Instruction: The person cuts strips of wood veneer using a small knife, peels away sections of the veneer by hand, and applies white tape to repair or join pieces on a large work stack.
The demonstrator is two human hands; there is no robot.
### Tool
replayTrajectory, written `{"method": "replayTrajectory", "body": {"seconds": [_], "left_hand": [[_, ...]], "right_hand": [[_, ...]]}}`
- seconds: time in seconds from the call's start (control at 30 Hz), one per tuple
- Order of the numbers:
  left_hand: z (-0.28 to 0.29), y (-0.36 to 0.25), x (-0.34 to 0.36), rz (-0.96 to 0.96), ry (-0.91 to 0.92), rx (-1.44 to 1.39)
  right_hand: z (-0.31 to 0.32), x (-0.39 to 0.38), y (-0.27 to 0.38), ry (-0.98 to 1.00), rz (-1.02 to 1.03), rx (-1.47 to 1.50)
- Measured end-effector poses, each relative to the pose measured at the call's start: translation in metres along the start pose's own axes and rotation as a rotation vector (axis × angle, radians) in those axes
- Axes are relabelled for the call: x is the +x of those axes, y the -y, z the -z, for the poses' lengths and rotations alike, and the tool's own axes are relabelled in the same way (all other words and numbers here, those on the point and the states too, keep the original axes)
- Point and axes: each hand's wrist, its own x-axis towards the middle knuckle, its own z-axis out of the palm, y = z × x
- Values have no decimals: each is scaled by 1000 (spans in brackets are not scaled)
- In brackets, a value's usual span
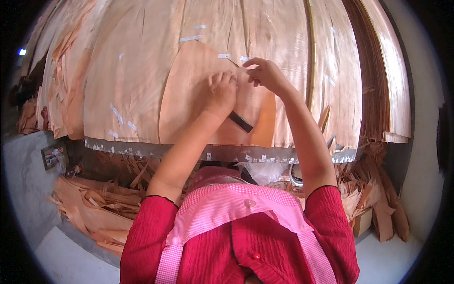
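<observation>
The left hand is laid on the darker veneer, fingers bent, apparently so that it is kept flat; whether anything is gripped beneath cannot be told. A black bar is seen jutting out by its wrist. The right hand is poised just beside it, fingers loosely curled and parted, with no object visible between them. Beyond the left hand, the veneer's tip is crossed by tape, presumably as a join to the paler sheets spread around both hands on the surface. Below the hands, past the surface's edge, a clear bag is seen, its contents unreadable; scraps are heaped lower left.
</observation>
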Motion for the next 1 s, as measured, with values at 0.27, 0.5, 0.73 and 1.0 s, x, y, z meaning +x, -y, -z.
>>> {"method": "replayTrajectory", "body": {"seconds": [0.27, 0.5, 0.73, 1.0], "left_hand": [[4, -5, 3, 68, 101, -112], [2, -30, 5, 34, 246, 57], [45, -37, -38, -258, -277, -224], [19, -121, -248, -70, 261, -52]], "right_hand": [[-18, 18, -1, -456, -82, -863], [-3, -114, -55, -487, -158, -400], [2, -242, -135, -731, -67, 6], [-72, -356, -243, -123, -133, -223]]}}
